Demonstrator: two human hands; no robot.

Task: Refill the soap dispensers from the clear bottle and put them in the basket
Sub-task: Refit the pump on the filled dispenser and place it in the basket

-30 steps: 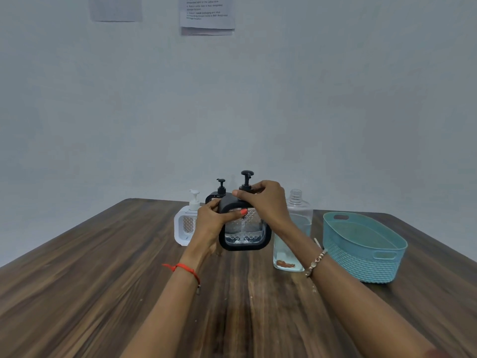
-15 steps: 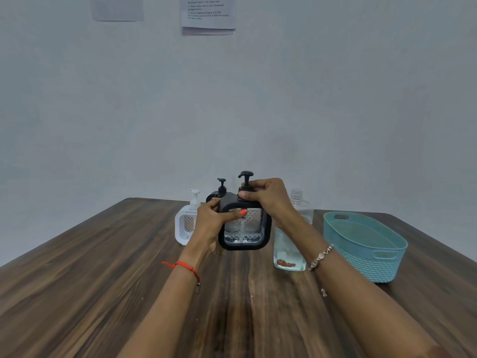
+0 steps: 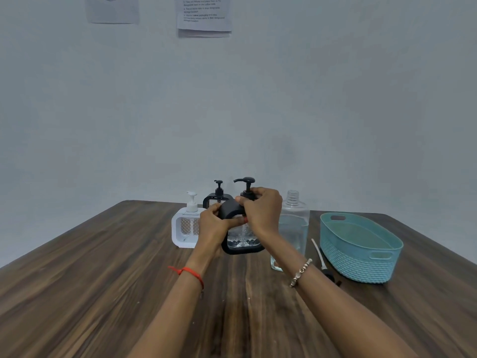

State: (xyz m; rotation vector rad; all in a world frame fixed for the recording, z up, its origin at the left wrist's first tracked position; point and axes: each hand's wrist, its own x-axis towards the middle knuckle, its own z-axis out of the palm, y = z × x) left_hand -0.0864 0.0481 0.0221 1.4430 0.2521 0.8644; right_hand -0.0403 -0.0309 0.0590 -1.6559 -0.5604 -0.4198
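Observation:
A black-framed soap dispenser (image 3: 242, 244) stands on the wooden table (image 3: 103, 280) in front of me. My left hand (image 3: 214, 223) grips its upper left shoulder. My right hand (image 3: 263, 210) is closed around the collar of its black pump (image 3: 245, 182), whose spout points left. Behind it stand a second black dispenser (image 3: 214, 198) and a white dispenser (image 3: 187, 228). The clear bottle (image 3: 293, 226), uncapped and partly filled, stands just right of my right hand. The teal basket (image 3: 361, 251) sits at the right with nothing inside.
A loose black pump with a white tube (image 3: 321, 259) lies on the table between the clear bottle and the basket. Papers (image 3: 204, 14) hang on the pale wall behind the table.
The pump head has turned under my right hand, and its spout now points left. My left hand stays on the dispenser's shoulder. The dispenser has stayed in place.

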